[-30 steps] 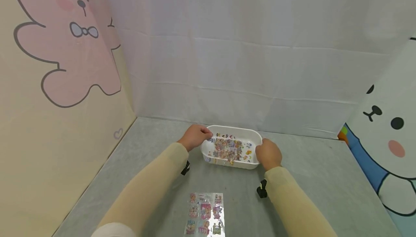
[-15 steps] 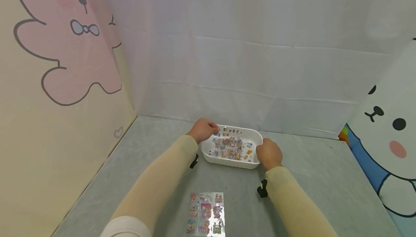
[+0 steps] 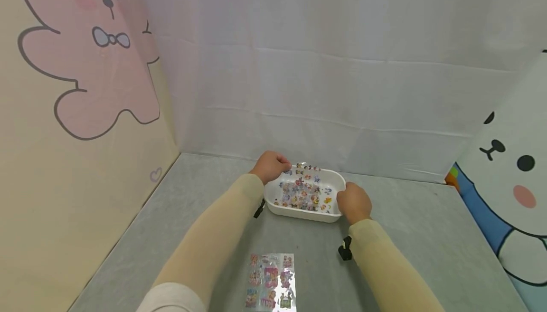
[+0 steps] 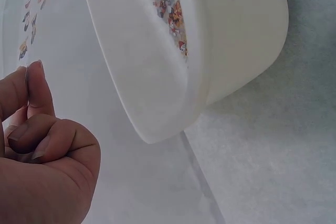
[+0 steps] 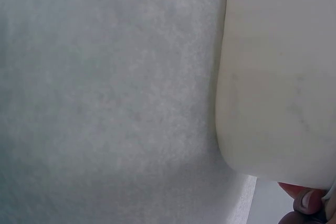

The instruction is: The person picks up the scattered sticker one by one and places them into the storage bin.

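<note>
My left hand (image 3: 270,165) is at the far left corner of a white plastic basin (image 3: 295,213). Between thumb and forefinger it pinches the edge of a clear sticker sheet (image 4: 32,19) printed with small colourful figures. In the left wrist view the pinch is beside the basin wall (image 4: 139,66), and the other fingers curl inward. More small printed figures, apparently on clear sheets (image 3: 301,197), lie in the basin. My right hand (image 3: 354,203) grips the basin's right end; in the right wrist view only some fingertips (image 5: 310,202) show below the wall.
A shiny sheet of larger pink stickers (image 3: 270,281) lies on the grey table (image 3: 205,255) in front of the basin, between my forearms. Behind the basin stands a pale cloth wall (image 3: 316,89). Cartoon-printed walls flank the table left and right.
My left hand has moved right and away from me along the basin's left end, and the clear sticker sheet has risen to the far rim. My right hand keeps its place on the basin.
</note>
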The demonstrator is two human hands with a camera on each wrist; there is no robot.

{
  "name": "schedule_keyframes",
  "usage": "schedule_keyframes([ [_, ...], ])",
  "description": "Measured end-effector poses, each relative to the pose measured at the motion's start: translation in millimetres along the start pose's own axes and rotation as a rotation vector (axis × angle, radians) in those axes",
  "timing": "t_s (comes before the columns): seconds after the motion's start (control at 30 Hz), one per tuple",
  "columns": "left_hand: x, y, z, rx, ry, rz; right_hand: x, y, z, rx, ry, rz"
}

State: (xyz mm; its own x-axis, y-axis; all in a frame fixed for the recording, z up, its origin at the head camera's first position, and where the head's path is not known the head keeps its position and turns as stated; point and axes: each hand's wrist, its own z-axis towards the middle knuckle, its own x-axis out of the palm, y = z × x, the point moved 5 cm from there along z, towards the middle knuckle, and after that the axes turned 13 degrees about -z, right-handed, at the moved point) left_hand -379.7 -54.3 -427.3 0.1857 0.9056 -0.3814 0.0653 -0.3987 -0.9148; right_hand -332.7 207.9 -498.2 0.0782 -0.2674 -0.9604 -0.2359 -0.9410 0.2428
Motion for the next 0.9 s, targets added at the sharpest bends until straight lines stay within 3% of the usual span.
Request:
schedule_keyframes([
  [0.23,1.9,-3.1,0.1,0.032,0.0,0.013,1.2,-0.9,0.1,0.003,-0.004,0.002],
  [0.57,7.8,3.8,0.8,0.027,0.01,-0.004,0.9,-0.7,0.5,0.0,-0.002,-0.002],
  [0.9,23.1,18.0,-0.5,0.073,-0.019,0.113,-0.9,-1.4,-1.9,-0.022,-0.017,-0.004],
])
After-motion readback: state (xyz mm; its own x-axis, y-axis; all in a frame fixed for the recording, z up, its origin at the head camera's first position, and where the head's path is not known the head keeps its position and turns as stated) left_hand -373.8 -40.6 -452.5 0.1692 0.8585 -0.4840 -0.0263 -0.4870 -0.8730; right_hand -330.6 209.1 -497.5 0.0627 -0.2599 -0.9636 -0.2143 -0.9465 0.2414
